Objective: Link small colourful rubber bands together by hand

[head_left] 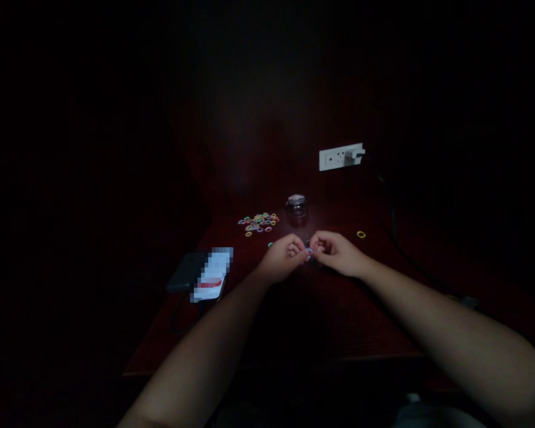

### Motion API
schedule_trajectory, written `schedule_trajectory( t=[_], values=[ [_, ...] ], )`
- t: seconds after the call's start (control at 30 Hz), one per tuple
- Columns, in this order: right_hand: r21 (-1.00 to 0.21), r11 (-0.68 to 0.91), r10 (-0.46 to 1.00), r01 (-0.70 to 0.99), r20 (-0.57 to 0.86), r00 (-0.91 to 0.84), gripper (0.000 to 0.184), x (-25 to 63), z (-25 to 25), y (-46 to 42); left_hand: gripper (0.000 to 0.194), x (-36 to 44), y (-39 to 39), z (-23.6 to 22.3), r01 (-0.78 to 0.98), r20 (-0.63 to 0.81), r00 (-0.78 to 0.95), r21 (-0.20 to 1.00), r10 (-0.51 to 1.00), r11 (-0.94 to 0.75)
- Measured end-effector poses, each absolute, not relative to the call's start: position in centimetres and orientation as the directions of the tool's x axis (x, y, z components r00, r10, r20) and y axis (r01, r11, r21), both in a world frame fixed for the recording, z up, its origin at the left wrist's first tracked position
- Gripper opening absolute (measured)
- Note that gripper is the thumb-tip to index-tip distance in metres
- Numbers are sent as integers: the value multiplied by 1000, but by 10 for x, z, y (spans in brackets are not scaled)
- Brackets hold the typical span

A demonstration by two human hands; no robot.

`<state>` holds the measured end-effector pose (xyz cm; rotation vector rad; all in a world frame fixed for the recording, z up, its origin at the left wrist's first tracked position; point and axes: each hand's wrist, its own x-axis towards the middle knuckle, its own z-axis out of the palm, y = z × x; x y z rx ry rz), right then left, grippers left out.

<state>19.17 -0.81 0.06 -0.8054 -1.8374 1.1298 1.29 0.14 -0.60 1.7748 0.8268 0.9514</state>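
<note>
My left hand (285,257) and my right hand (336,252) meet over the dark red table, fingers pinched together. Between their fingertips is a small pale blue elastic band (309,252), gripped from both sides; its exact shape is partly covered by the fingers. Behind my left hand lies a loose pile of colourful elastic bands (261,221). A green band (270,244) peeks out beside the left knuckles. One yellow band (361,234) rests alone to the right of my right hand. A small clear lidded jar (296,209) stands just beyond both hands.
At the left, a phone (214,276) with a lit, blurred screen lies against a dark flat box (185,272), with a cable below. A white wall socket (341,157) holds a plug, whose dark cord (393,220) runs down the right side. The surroundings are very dark.
</note>
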Motion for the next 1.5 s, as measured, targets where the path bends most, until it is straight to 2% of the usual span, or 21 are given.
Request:
schedule_trajectory(
  t=[0.33,0.53,1.23,1.5],
  values=[
    [-879,441,838,179,332,-433,19,193,-1,-5,23,14,-2,-3,153,221,469,933,855,-326],
    [-873,454,824,179,335,-456,20,194,-1,-6,24,13,2,-7,139,247,444,931,861,-339],
    [-840,480,829,252,340,-445,19,194,-2,-6,23,13,-2,-4,150,197,456,944,868,-294],
    [-873,442,832,207,313,-458,21,192,0,-8,23,13,1,-8,167,198,458,939,867,-302]
  ],
)
